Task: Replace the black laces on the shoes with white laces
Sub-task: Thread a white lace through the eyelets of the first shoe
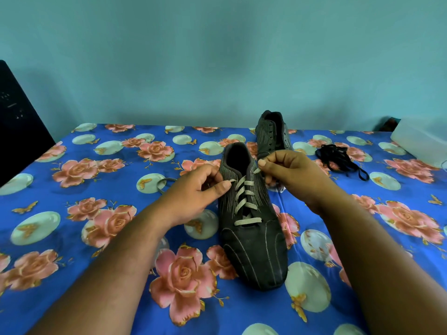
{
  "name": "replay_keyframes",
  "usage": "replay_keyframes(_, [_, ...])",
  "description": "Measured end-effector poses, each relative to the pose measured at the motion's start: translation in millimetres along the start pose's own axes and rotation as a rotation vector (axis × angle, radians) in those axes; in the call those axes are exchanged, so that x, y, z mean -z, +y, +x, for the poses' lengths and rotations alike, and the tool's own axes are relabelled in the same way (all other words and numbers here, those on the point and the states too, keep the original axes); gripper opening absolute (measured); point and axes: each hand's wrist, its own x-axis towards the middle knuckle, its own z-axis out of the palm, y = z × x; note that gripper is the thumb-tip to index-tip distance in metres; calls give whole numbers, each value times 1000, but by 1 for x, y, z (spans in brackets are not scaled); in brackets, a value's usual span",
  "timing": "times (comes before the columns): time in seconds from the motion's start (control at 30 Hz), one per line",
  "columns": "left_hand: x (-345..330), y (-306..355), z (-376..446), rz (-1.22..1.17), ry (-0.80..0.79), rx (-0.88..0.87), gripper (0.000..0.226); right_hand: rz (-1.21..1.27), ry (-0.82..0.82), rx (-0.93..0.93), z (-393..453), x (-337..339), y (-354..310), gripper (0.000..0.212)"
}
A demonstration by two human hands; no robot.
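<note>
Centrally, on the desk's blue flowered cloth (72, 238), lies the near shoe (251, 228), dark with pale stripes, its toe toward the camera and its opening facing away. A white lace (244, 201) crosses its eyelets in about 5 rows. The left hand (193, 197) sits against the shoe's left side, its grip pinching 1 end of the white lace between thumb and forefinger. The right hand (287, 172) is at the upper right of the shoe, its grip clenched on the other lace end by thumb and curled fingers. Both ends are drawn out to the sides near the top eyelets.

Behind the right hand, partly hidden by it, stands the second shoe (273, 134), of the same make, its eyelets showing no lace. To the right of that, apart from both shoes, a loose heap of black laces (338, 158) lies on the cloth, 1 loop trailing toward the right. A grey loop of lace (164, 183) shows on the cloth just beyond the left hand, its remainder hidden by that hand. At the far right edge sits a pale translucent box (420, 141), blurred. A dark panel (17, 122) leans in at the far left. A plain teal wall (217, 56) rises behind the desk.
</note>
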Motion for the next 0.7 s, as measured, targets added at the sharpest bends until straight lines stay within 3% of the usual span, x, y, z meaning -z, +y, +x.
replay_keyframes(0.23, [10,-2,0,-75,-3,-39,16,-82,111,99,1,6,4,30])
replay_keyframes(0.37, [16,-4,-1,-100,12,-44,13,-150,79,98,1,13,7,31])
replay_keyframes(0.57, [12,-12,2,-204,119,-19,17,-194,137,142,1,14,10,31])
replay_keyframes(0.7, [5,-20,3,-51,178,-11,24,-318,124,145,0,8,14,29])
